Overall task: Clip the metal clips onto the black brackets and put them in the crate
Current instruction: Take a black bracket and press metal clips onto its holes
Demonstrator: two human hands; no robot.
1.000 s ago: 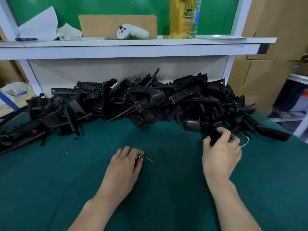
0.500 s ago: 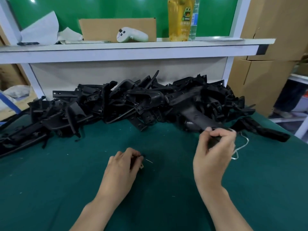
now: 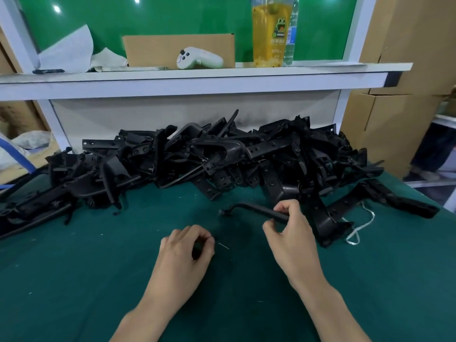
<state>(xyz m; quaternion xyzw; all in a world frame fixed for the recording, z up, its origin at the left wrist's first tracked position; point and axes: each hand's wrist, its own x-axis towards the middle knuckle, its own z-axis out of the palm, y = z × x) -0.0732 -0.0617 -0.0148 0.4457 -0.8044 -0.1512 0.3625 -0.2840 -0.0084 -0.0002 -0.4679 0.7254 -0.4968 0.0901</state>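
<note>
A dark green mat [image 3: 74,280] covers the worktable from edge to edge, its cloth flecked with pale specks. At the far left a blue tube [image 3: 19,156] slants past the table's corner. Above, a white shelf [image 3: 197,81] runs across the width under a green board [image 3: 172,18] and carries crumpled paper [image 3: 69,51], then a cardboard sheet [image 3: 158,49] with a white controller [image 3: 199,59] lying in front of it. Along the back of the mat the pile of black brackets [image 3: 187,159] lies tangled against the shelf's pale back panel. In front of it the left hand [image 3: 183,253] rests on the mat, fingers curled in to the thumb (whether anything is pinched there cannot be told), and a thin metal sliver [image 3: 223,246] lies just beside its fingertips. Next comes the long black bracket [image 3: 254,209], its hooked end pointing left, just in front of the pile. The right hand [image 3: 293,238] grips its near end between thumb and curled fingers. Farther right a white string [image 3: 360,228] trails on the mat beside the pile's edge. On the shelf above stand a yellow drink cup [image 3: 269,33] and a water bottle [image 3: 291,33], touching. Tall cardboard boxes [image 3: 407,58] are stacked at the room's right side.
</note>
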